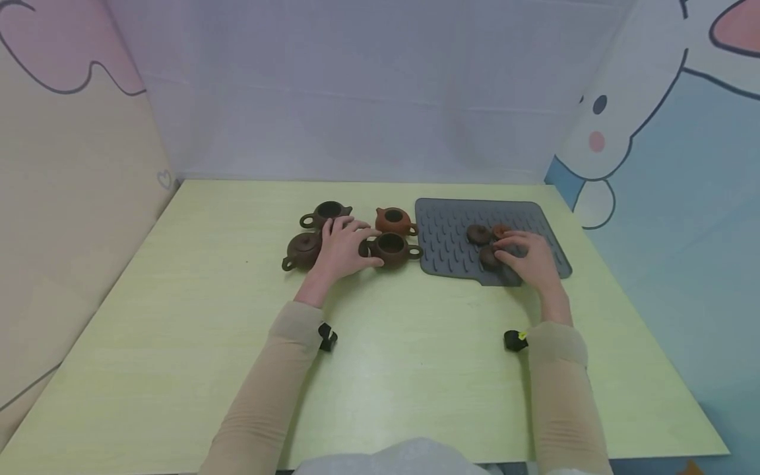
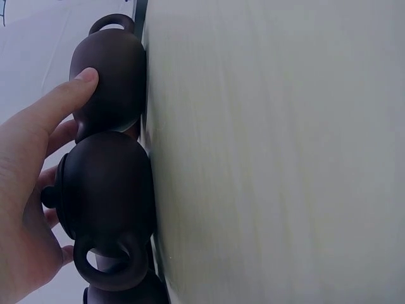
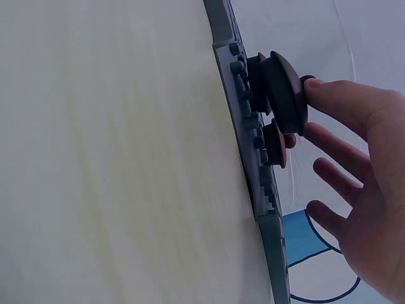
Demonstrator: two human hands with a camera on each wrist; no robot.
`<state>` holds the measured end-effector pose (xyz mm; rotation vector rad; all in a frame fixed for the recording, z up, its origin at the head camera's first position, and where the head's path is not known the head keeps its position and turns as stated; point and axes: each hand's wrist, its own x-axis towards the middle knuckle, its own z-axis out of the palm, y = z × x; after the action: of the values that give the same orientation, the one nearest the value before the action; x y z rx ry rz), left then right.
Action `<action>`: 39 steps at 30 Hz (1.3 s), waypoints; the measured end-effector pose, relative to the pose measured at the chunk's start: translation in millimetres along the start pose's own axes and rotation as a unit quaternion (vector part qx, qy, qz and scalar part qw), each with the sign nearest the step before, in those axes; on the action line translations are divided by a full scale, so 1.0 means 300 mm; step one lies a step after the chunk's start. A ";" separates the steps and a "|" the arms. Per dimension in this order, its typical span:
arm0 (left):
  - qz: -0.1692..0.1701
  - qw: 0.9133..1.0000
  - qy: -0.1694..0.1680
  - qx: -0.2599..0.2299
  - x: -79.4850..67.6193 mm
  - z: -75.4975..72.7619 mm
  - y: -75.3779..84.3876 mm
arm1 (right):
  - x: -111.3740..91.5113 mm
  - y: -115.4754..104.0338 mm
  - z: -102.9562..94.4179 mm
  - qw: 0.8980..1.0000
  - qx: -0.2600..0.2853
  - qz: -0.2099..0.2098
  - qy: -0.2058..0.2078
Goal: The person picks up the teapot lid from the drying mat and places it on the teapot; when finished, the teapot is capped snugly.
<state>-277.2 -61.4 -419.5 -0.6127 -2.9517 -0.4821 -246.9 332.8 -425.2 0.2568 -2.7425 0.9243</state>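
My right hand point(image 1: 532, 258) pinches the knob of a dark brown teapot lid point(image 3: 286, 95), tilted over the grey mat. Behind it on the mat are another dark lid point(image 1: 477, 234) and a reddish lid point(image 3: 274, 144). My left hand point(image 1: 346, 251) holds the spout side of a lidless dark brown teapot point(image 1: 392, 251), its thumb on the front of the body and fingers behind. Below that hand in the left wrist view is a lidded dark teapot point(image 2: 107, 190). A lidless dark teapot point(image 1: 329, 210) and a reddish-brown lidless teapot point(image 1: 394, 220) stand farther back.
The grey drying mat point(image 1: 445, 260) with raised nubs lies right of the teapots on a pale yellow-green table point(image 1: 404, 376). A pale curtain point(image 1: 356, 99) hangs behind the table's back edge, and a printed panel point(image 1: 671, 231) borders the right side.
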 end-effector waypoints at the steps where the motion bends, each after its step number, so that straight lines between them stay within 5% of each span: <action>1: 0.000 1.000 0.000 0.000 0.000 0.000 0.000 | 0.001 -0.003 0.002 1.000 0.003 -0.002 0.004; 15: 0.003 1.000 0.001 0.011 0.003 0.003 -0.001 | 0.017 -0.074 0.059 0.998 0.042 0.025 0.045; 30: 0.011 1.000 0.006 0.004 0.003 -0.002 0.001 | 0.057 -0.183 0.164 0.983 0.165 -0.011 0.084; 39: 0.008 1.000 0.000 0.006 0.004 -0.006 0.007 | 0.074 -0.248 0.224 0.977 0.197 -0.027 0.073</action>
<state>-277.5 -59.7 -416.9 -0.6352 -2.9455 -0.4611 -261.4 231.2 -428.6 0.3160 -2.3892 1.4070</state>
